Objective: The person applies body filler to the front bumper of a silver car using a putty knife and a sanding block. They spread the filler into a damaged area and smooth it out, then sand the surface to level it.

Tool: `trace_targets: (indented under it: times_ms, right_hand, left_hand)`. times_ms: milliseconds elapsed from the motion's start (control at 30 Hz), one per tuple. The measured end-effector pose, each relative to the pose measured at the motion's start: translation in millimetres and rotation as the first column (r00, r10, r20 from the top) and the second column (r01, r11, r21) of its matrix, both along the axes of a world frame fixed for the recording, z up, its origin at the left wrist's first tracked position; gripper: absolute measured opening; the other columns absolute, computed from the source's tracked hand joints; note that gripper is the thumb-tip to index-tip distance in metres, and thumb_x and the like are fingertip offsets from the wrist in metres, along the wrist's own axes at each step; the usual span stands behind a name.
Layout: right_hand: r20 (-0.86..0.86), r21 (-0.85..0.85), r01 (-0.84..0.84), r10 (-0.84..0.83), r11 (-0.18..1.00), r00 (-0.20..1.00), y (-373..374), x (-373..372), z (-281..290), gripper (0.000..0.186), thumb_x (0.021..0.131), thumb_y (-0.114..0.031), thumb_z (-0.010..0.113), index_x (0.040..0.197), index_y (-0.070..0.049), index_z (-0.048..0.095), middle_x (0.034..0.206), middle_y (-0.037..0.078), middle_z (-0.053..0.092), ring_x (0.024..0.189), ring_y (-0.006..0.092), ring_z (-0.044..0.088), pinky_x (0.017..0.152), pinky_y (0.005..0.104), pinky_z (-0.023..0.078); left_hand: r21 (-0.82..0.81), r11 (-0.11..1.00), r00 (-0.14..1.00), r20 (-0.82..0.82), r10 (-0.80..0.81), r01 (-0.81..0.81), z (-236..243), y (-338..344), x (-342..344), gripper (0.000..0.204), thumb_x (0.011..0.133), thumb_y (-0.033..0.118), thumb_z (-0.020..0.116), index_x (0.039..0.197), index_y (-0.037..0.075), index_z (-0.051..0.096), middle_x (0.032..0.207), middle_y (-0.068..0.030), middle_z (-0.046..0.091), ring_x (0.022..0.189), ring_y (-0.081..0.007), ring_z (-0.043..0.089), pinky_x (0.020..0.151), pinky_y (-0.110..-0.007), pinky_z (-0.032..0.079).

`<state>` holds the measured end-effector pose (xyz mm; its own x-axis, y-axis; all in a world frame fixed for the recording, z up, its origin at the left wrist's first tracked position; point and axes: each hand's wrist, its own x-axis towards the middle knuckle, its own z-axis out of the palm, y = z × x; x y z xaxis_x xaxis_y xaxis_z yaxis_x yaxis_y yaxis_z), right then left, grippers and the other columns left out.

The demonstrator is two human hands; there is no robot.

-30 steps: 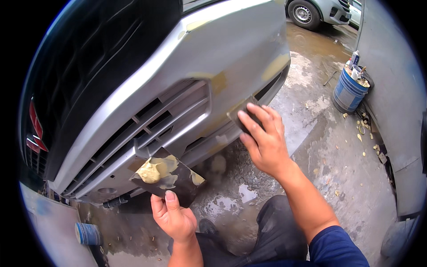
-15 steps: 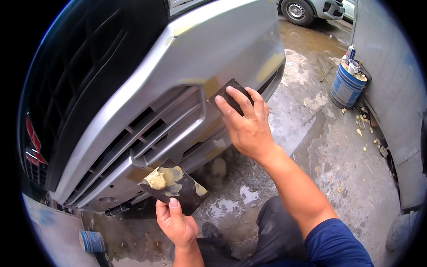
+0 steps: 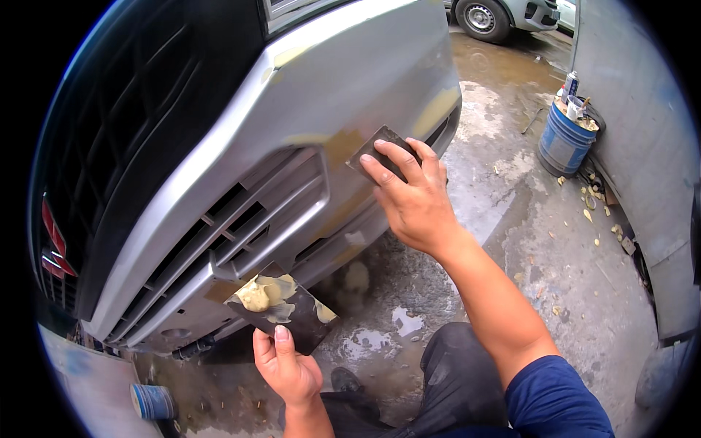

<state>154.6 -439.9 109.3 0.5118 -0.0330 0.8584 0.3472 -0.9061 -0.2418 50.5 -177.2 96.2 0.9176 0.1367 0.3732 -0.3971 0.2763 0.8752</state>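
Note:
My left hand (image 3: 288, 372) grips a dark flat board (image 3: 307, 328) by its lower edge; a lump of beige putty (image 3: 255, 293) and smears lie on it. Against the silver car bumper (image 3: 350, 73), beside the upper right corner of its slatted opening, my right hand (image 3: 409, 201) presses a dark flat spreader (image 3: 383, 135), fingers spread over its back. Pale yellow and tan patches mark the bumper around the spreader. A black grille (image 3: 124, 95) with a red emblem fills the upper left.
A blue bucket (image 3: 562, 146) topped with cans and cups stands at right beside a large grey panel (image 3: 642, 168). A blue pail (image 3: 152, 401) sits lower left. The wet concrete floor (image 3: 548, 277) carries scraps. Another vehicle's wheel (image 3: 482, 18) shows behind.
My right hand with the spreader has moved up and left along the bumper since a second ago, shifting only slightly in the last half second. The board in my left hand moved slightly.

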Motion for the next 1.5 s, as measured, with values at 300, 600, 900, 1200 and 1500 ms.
trace_targets:
  times_ms: [300,600,900,1200,1500]
  right_hand:
    - [0.088,0.011,-0.013,0.012,1.0,0.996,-2.4,14.2,12.6,0.043,0.085,-0.012,0.066,0.127,-0.019,0.062,0.138,0.003,0.05,0.125,0.041,0.041,0.099,0.0539,0.037]
    - [0.036,-0.025,-0.005,0.006,1.0,0.999,8.4,-0.8,30.7,0.043,0.084,-0.01,0.067,0.126,-0.017,0.063,0.137,0.005,0.051,0.122,0.0411,0.043,0.098,0.0528,0.038]
    - [0.047,0.013,-0.007,0.007,1.0,0.999,20.0,4.6,-9.2,0.041,0.086,-0.01,0.066,0.127,-0.016,0.062,0.137,0.005,0.051,0.122,0.042,0.042,0.095,0.0533,0.039]
    - [0.027,0.022,-0.014,0.014,1.0,1.0,15.4,-13.4,32.3,0.045,0.083,-0.008,0.067,0.127,-0.016,0.062,0.137,0.006,0.051,0.123,0.0409,0.043,0.1,0.0525,0.038]
    - [-0.013,-0.008,0.014,-0.014,1.0,1.0,31.7,-13.1,-1.6,0.041,0.085,-0.011,0.065,0.126,-0.014,0.061,0.135,0.007,0.052,0.118,0.0426,0.044,0.092,0.0536,0.04]
  left_hand:
    - [-0.052,0.997,0.998,-0.04,0.052,-0.054,10.3,-11.1,-1.4,0.024,0.097,0.006,0.054,0.119,-0.005,0.059,0.115,-0.0103,0.064,0.106,-0.0164,0.059,0.099,-0.031,0.044]
    - [-0.025,1.0,1.0,0.0,-0.008,0.008,4.3,-1.7,0.8,0.032,0.098,0.003,0.05,0.128,-0.004,0.054,0.124,-0.0136,0.062,0.114,-0.0217,0.06,0.105,-0.038,0.044]
    - [-0.047,0.997,0.998,0.007,-0.066,0.066,8.2,-6.4,0.9,0.032,0.098,0.003,0.05,0.129,-0.004,0.053,0.125,-0.0134,0.062,0.115,-0.0211,0.059,0.104,-0.037,0.044]
    - [-0.089,0.993,0.997,-0.007,-0.076,0.075,6.8,-5.2,-2.3,0.031,0.097,0.004,0.052,0.127,-0.004,0.054,0.124,-0.0132,0.062,0.115,-0.0211,0.059,0.105,-0.037,0.044]
    - [-0.178,0.971,0.986,-0.011,-0.166,0.161,12.2,-7.0,-2.3,0.032,0.096,0.001,0.05,0.128,-0.004,0.053,0.125,-0.0132,0.062,0.116,-0.0216,0.059,0.105,-0.037,0.044]
